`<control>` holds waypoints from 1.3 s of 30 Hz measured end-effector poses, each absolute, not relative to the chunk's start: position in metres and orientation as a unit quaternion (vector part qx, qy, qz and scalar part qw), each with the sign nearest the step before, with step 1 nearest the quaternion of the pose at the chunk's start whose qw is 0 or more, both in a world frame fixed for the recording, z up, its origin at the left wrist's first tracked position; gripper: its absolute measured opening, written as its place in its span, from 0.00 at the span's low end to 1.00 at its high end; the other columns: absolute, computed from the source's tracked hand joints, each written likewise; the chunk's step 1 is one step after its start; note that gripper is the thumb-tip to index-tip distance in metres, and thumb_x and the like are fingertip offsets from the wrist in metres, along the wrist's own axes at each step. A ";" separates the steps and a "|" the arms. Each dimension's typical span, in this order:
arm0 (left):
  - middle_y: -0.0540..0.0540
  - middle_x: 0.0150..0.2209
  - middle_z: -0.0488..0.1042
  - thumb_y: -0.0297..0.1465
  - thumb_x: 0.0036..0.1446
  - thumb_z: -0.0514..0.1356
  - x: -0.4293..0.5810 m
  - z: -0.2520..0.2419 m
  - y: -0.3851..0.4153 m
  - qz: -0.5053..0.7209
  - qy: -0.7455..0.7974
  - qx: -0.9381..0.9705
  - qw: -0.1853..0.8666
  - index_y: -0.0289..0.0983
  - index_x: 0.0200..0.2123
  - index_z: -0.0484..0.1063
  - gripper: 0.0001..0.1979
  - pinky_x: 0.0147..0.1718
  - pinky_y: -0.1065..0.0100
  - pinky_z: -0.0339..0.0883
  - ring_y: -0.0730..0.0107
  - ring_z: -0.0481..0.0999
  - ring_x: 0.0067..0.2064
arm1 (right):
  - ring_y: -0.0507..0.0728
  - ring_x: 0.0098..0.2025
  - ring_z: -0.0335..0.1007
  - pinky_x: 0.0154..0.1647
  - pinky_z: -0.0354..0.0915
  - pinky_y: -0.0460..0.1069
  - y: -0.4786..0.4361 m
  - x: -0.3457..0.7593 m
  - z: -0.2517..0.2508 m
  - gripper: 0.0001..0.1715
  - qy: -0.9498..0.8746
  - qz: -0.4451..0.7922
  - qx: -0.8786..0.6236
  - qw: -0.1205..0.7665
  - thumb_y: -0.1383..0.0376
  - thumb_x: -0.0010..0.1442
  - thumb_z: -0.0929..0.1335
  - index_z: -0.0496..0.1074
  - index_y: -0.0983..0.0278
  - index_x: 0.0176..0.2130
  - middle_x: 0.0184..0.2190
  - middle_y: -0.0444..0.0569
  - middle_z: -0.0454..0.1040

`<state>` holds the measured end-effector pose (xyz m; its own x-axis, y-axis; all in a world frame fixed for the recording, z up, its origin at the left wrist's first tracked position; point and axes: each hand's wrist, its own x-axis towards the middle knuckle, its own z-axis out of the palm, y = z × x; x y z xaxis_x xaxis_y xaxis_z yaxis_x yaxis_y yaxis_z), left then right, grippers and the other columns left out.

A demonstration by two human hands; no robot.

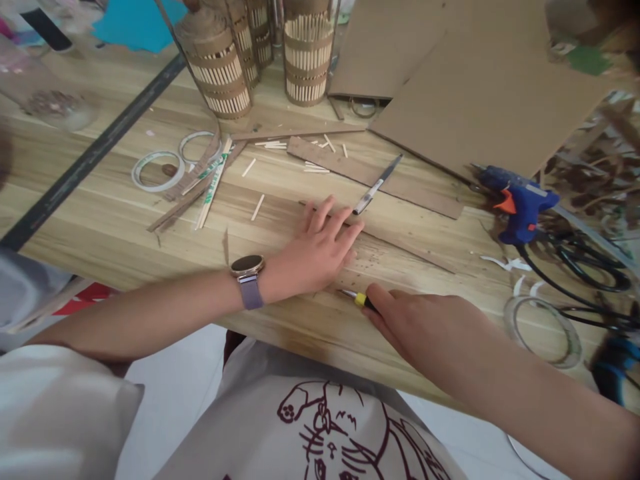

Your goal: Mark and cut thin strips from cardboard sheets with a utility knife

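Head view: thin strip [413, 252] lies under splayed left hand [320, 259]; right hand [430, 323] grips pointed tool [360, 299].

A pale, wood-grained bench [320, 330] is crowded along its far and right sides.

At the back, slatted cylinders [309, 60] are stood upright, and overlapping cardboard sheets [490, 87] are laid to their right. On the left, a long dark bar [100, 148] is set slantwise; near it two tape rings [136, 175] are placed beside green-printed sticks [214, 187]. Across the middle, short pale sticks [257, 207] are scattered near a wide cardboard strip [425, 197], whose edge is crossed by a pen [379, 185]. A narrow strip [410, 250] is laid nearer the front. At the right, a blue glue gun [520, 200], white scraps [505, 263] and a larger tape ring [574, 343] are seen.
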<state>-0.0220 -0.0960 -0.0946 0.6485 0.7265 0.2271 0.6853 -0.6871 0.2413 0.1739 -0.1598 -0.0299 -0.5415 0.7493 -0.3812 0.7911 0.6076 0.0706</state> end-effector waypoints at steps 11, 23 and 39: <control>0.29 0.67 0.59 0.37 0.72 0.49 -0.023 -0.095 -0.096 0.154 0.371 0.914 0.051 0.29 0.65 0.61 0.25 0.66 0.30 0.41 0.32 0.48 0.71 | 0.59 0.30 0.79 0.18 0.42 0.48 -0.143 0.141 0.006 0.22 0.808 -0.087 0.423 0.401 0.81 0.52 0.66 0.70 0.62 0.44 0.27 0.47 0.78; 0.31 0.69 0.57 0.38 0.72 0.50 -0.027 -0.098 -0.095 0.159 0.340 0.924 0.068 0.33 0.67 0.60 0.25 0.66 0.28 0.36 0.35 0.44 0.73 | 0.57 0.28 0.79 0.16 0.39 0.46 -0.143 0.142 0.008 0.26 0.786 -0.086 0.429 0.437 0.85 0.50 0.63 0.71 0.61 0.43 0.27 0.46 0.77; 0.30 0.69 0.57 0.37 0.72 0.50 -0.028 -0.097 -0.095 0.154 0.337 0.926 0.071 0.34 0.68 0.58 0.26 0.65 0.27 0.36 0.35 0.44 0.73 | 0.53 0.18 0.66 0.18 0.40 0.46 -0.162 0.196 -0.018 0.19 0.842 -0.070 0.423 0.328 0.80 0.54 0.60 0.68 0.60 0.40 0.22 0.43 0.69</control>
<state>-0.0279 -0.0954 -0.0969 0.7250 0.6463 0.2380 0.6027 -0.7626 0.2350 0.1956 -0.1623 -0.0182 -0.4279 0.6661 -0.6109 0.7573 0.6332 0.1599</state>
